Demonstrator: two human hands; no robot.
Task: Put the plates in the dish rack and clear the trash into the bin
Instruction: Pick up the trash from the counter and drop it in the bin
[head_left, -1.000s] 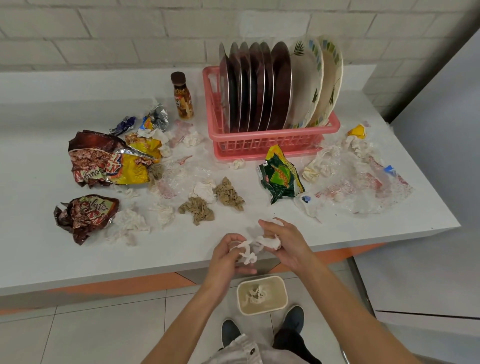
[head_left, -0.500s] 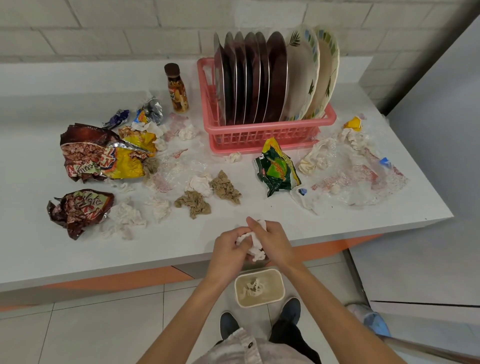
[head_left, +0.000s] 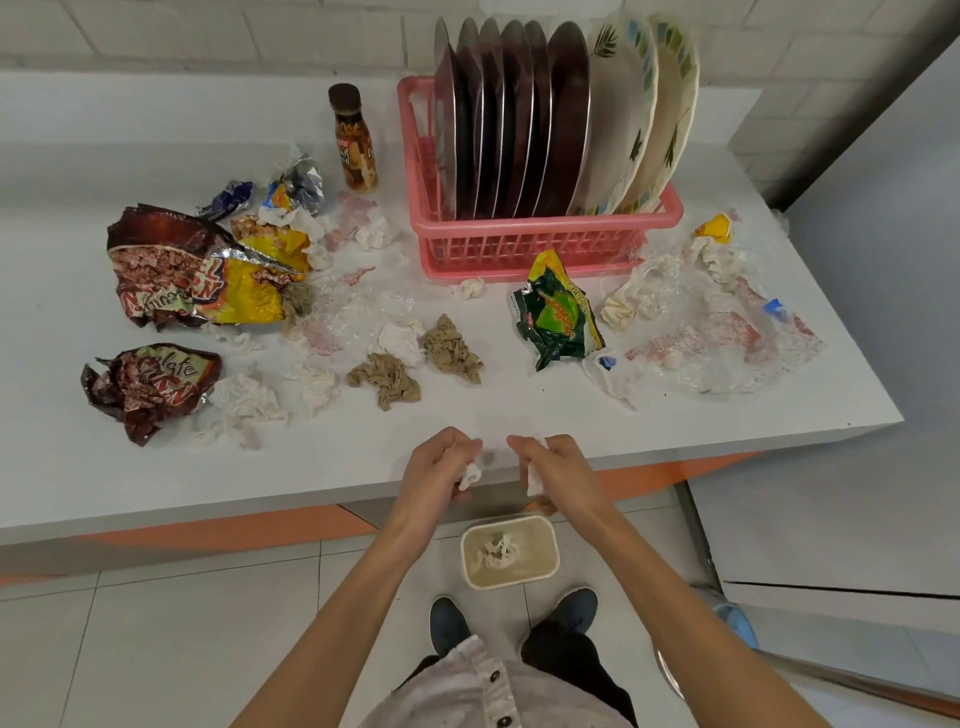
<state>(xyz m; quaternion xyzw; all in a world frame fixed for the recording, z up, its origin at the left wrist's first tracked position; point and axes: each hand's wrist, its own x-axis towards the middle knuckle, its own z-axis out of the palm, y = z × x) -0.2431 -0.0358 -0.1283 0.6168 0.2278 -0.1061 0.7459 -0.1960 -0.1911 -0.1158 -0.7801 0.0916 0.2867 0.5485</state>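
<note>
Head view: bin (head_left: 537, 571) on floor btwn shoes (head_left: 447, 626) and table edge, one crumpled tissue inside. Above it, L hand (head_left: 439, 467) and R hand (head_left: 561, 467), fingers curled, each pinching one of two white tissue scraps (head_left: 470, 475); hands near but apart. On table (head_left: 519, 410): brown tissue wads (head_left: 387, 382), green wrapper (head_left: 558, 312), chocolate wrappers (head_left: 150, 387) at left, clear plastic (head_left: 717, 343) at right. Farther back, pink dish rack (head_left: 519, 249) holds plates (head_left: 519, 119) upright, brown bottle (head_left: 355, 145) near its left side.
</note>
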